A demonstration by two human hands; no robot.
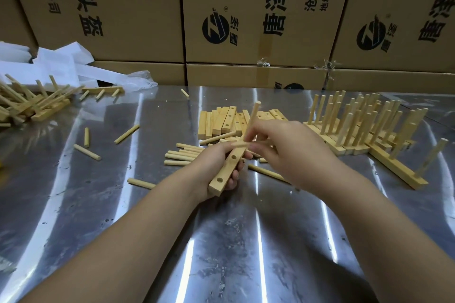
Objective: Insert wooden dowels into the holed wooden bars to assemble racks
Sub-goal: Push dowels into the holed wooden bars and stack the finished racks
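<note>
From my remote station I read the left hand [214, 170] as clenched around a holed wooden bar [225, 171], gripping it from below, just above the table [246, 241]. The bar slants away from the camera, and two open holes show on its upper face. The right hand [289, 151] pinches a wooden dowel [253, 115] between its fingertips, low on the shaft. The dowel stands nearly upright with its lower end at the far end of the bar; I cannot tell how deep it is seated. Loose dowels [182, 155] lie flat on the table just left of and beneath both hands. A stack of unfilled bars [221, 120] lies directly behind the hands. Finished racks [357, 128], with their dowels standing up, sit side by side to the right, and one further rack [398, 171] lies just in front of them. A heap of racks [29, 103] lies tumbled at the far left, beside white plastic wrapping [61, 64]. Stray dowels [87, 152] are scattered on the left half of the table. Printed cardboard boxes [246, 7] are stacked along the far edge.
</note>
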